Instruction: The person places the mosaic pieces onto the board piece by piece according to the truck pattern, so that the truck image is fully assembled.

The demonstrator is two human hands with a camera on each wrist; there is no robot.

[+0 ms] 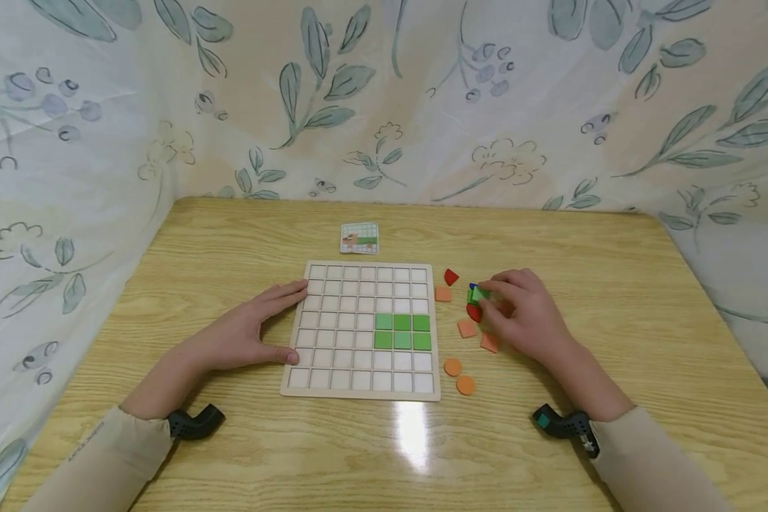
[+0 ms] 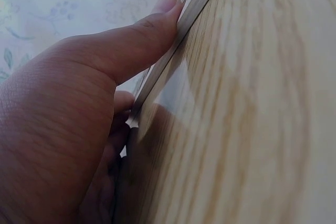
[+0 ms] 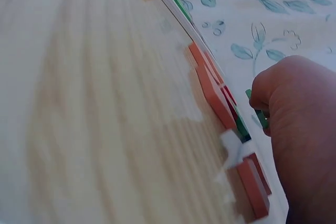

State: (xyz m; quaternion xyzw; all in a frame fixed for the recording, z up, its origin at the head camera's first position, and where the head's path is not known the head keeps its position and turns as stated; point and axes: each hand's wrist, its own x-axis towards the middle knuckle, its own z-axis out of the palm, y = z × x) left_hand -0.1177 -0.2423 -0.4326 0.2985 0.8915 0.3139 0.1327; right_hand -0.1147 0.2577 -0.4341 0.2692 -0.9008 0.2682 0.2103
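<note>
A softly creased pale cloth [image 1: 422, 156], printed with grey-green leaves and outlined blossoms, rises behind the desk [image 1: 230, 235], whose yellowish wood grain carries a glossy streak of light near its front. On it lies a square pale wooden board [image 1: 323, 396], flat, its raised strips dividing it into seven rows of seven square cells.

Taking clock positions from the board's middle, the left hand [image 1: 243, 338] is at 9 o'clock, thumb and fingers spread wide, their tips touching the board's side. The right hand [image 1: 530, 313] is at 3 o'clock, narrowed, thumb and forefinger pinching a light green square [image 1: 478, 294].

At 12 o'clock, just beyond the board, a small card [image 1: 359, 239] shows a gridded picture in orange and green. Two smooth orange discs [image 1: 465, 385] lie near 4 o'clock. Six thin green squares [image 1: 402, 331], in two shades, fill cells toward 3 o'clock in two rows of three. Flat orange squares [image 1: 466, 328] are scattered between 2 and 3 o'clock, and a rounded red wedge [image 1: 451, 276] lies at 2.
</note>
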